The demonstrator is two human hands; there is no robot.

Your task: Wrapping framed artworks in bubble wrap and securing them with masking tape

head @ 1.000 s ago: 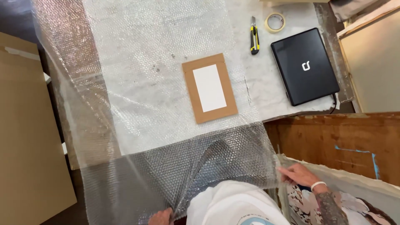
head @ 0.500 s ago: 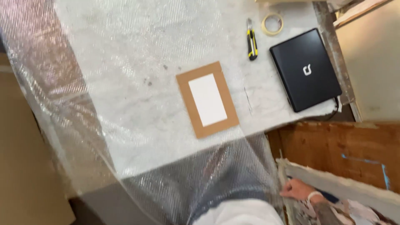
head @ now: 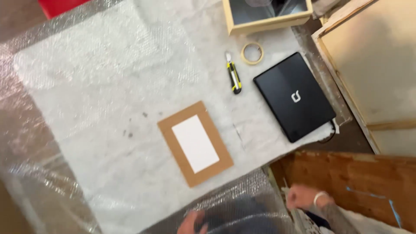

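A large sheet of bubble wrap (head: pixel 86 99) covers the white table and hangs over its near edge. On it lies a brown cardboard frame (head: pixel 196 144) with a white centre. My left hand (head: pixel 190 223) is at the bottom edge of the view, blurred, with its fingers closed on the hanging bubble wrap. My right hand (head: pixel 302 197), with a pale band on the wrist, is curled at the top edge of a printed picture (head: pixel 314 220) leaning beside the table. It is too blurred to show a grip.
A yellow and black utility knife (head: pixel 234 78), a roll of tape (head: pixel 252 53) and a shut black laptop (head: pixel 294 96) lie at the table's right end. A wooden box (head: pixel 268 25) stands at the back. A pale panel (head: pixel 372 65) and a brown board (head: pixel 351 177) flank the right side.
The view has swung up and tilted, bringing the wooden box into sight. Both hands now sit lower in the picture, and my right hand has curled at the picture's edge.
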